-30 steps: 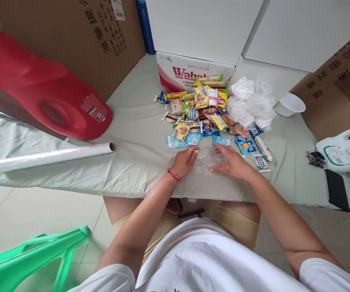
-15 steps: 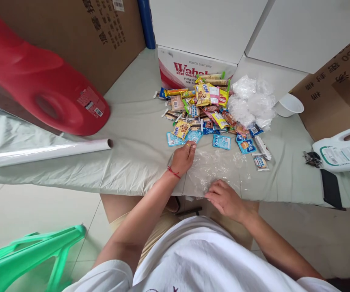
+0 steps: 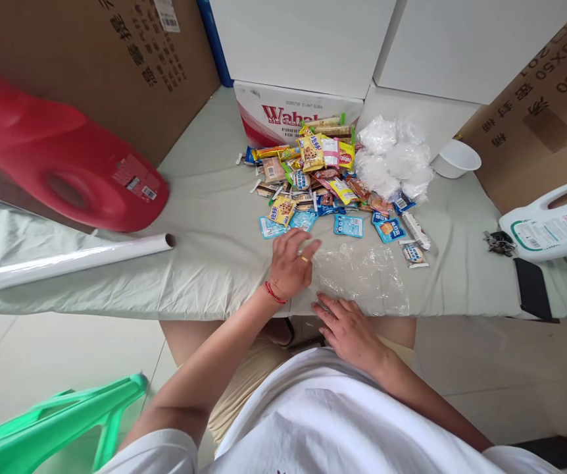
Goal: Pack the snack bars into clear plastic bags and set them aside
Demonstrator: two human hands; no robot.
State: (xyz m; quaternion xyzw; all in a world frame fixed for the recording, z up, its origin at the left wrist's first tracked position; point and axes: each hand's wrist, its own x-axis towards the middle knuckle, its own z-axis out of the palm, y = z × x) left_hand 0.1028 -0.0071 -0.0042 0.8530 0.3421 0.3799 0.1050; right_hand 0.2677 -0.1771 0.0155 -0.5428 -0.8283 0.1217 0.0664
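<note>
A clear plastic bag (image 3: 362, 273) lies flattened on the cloth-covered table in front of me. My left hand (image 3: 289, 264), with a ring and a red cord at the wrist, is over the bag's left edge, its thumb and fingers apart and nothing seen in them. At the near edge of the bag my right hand (image 3: 347, 329) lies flat, fingers spread, its tips touching the plastic. Just beyond are blue sachets (image 3: 348, 226) and a yellow cookie packet (image 3: 282, 210), at the front of a pile of wrapped snacks (image 3: 325, 174).
Crumpled clear plastic bags (image 3: 394, 161) and a white bowl (image 3: 456, 159) stand right of the pile. A red jug (image 3: 81, 171) and a white roll (image 3: 91, 259) are at left. A white detergent bottle (image 3: 554, 220) and a black phone (image 3: 531, 288) lie at right.
My left hand has opened from a pinch and let go of the plastic. My right hand has slid left and flattened. The bag lies more spread out; the camera view has shifted.
</note>
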